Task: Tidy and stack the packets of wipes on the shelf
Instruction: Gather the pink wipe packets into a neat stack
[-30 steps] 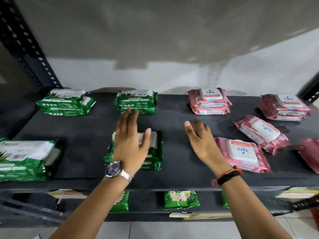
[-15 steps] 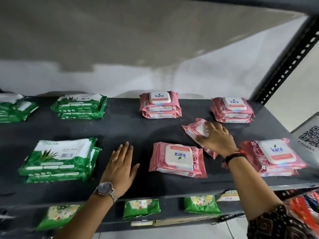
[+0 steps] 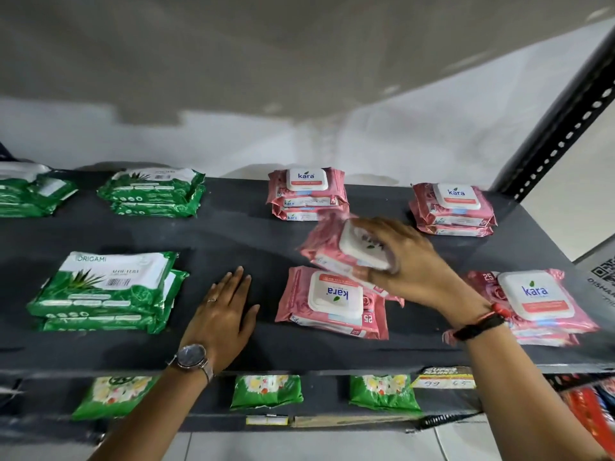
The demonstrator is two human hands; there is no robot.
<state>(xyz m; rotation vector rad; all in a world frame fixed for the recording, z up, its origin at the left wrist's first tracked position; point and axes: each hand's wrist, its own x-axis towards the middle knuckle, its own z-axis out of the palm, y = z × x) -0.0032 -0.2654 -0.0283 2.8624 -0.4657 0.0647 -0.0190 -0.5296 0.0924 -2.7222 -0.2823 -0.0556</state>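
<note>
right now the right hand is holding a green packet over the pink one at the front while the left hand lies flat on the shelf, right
Not quite: the packet in the right hand is pink, not green. The head view shows this held packet with a white lid, tilted above the front pink packet. The rest holds: the left hand lies flat on the shelf.

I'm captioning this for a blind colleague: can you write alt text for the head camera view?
A person's right hand holds a pink packet of wipes with a white lid, tilted, above another pink packet lying flat on a dark grey shelf. The left hand rests flat and empty on the shelf. Green packets are stacked at left, pink stacks at right.
</note>
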